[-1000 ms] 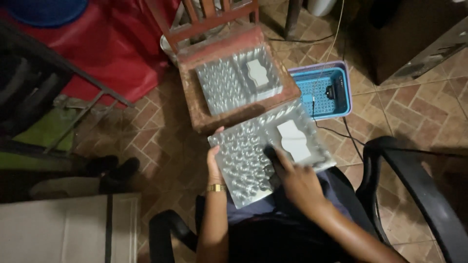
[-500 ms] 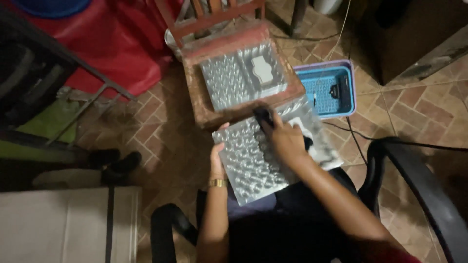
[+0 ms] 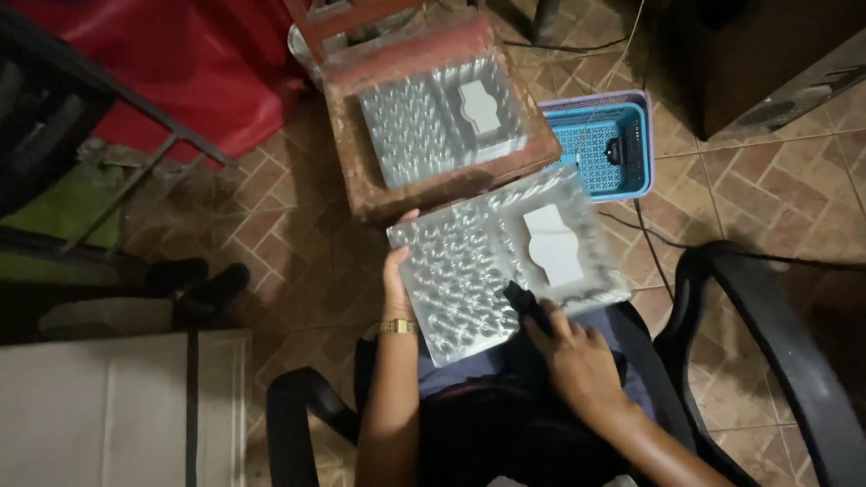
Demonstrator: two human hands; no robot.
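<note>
On my lap lies a clear plastic tray [image 3: 469,271] with rows of small pockets and a white wavy-edged card [image 3: 553,245] in its right half. My left hand [image 3: 397,284] grips the tray's left edge, thumb on top; a gold watch sits on that wrist. At the tray's near edge my right hand [image 3: 577,356] pinches a small black piece [image 3: 526,304] that touches the tray. A second, similar clear tray [image 3: 424,122] with its own white card lies on the wooden seat [image 3: 433,185] of a chair in front of me.
A blue plastic basket [image 3: 600,149] with a dark item inside stands on the brick floor to the right of the wooden chair. Black chair armrests [image 3: 767,343] flank me. Red fabric [image 3: 207,63] lies far left, a pale board [image 3: 117,406] near left, a cable on the floor.
My right hand has drawn back from the tray's far edge to its near edge, still with the small black piece. My left hand keeps its grip on the tray.
</note>
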